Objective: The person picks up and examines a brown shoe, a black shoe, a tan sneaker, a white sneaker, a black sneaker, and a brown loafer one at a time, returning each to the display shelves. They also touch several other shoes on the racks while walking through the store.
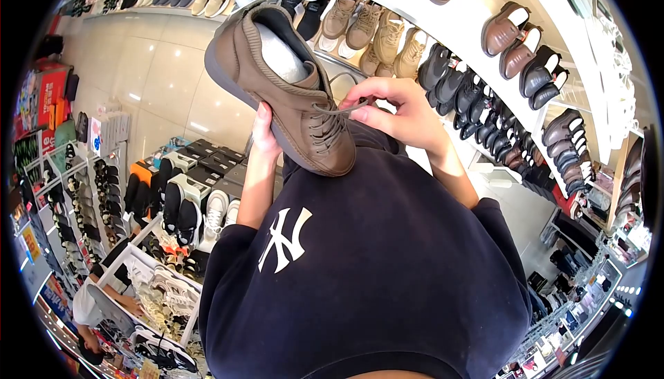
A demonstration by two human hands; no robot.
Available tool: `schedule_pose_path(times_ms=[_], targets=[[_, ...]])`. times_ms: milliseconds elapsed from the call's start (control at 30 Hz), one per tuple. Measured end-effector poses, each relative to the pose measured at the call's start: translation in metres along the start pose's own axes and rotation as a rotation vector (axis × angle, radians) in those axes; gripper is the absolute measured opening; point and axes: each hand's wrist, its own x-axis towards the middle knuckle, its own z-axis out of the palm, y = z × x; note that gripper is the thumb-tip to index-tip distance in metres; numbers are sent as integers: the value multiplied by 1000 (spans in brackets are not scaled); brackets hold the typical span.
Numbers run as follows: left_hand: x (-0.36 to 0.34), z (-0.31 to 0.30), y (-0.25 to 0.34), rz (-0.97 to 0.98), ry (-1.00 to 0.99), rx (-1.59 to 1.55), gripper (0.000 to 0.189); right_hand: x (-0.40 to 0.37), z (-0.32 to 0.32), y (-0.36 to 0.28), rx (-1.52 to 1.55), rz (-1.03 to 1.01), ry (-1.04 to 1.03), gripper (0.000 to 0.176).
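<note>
A brown lace-up shoe [294, 116] is held up in front of my chest, its toe tilted down toward me and its heel raised. My left hand [264, 133] grips it along the side of the sole, thumb showing and most fingers hidden behind the shoe. White padding [280, 57] fills the shoe's opening. At the right of the shoe, my right hand [398, 106] is closed in a pinch on the shoelace [337, 111], which stretches out from the eyelets. A loop of lace rises above those fingers.
Display shelves [553, 95] with rows of shoes curve along the front and right. Stacked shoe boxes [218, 164] and sneakers stand at the left. Farther lower left, another person [86, 306] reaches over a rack of shoes. Tiled floor [166, 61] lies ahead.
</note>
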Motion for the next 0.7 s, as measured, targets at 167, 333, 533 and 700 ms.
schedule_pose_path(times_ms=[167, 333, 533, 700], targets=[[0, -9, -3, -13, 22, 18, 73, 3, 0, 2, 17, -81, 14, 16], [2, 4, 5, -10, -11, 47, 74, 5, 4, 1, -9, -37, 11, 15], [2, 2, 4, 25, 23, 53, 72, 7, 5, 1, 137, 29, -14, 23], [1, -3, 2, -5, 42, 22, 73, 3, 4, -2, 229, 113, -3, 33]])
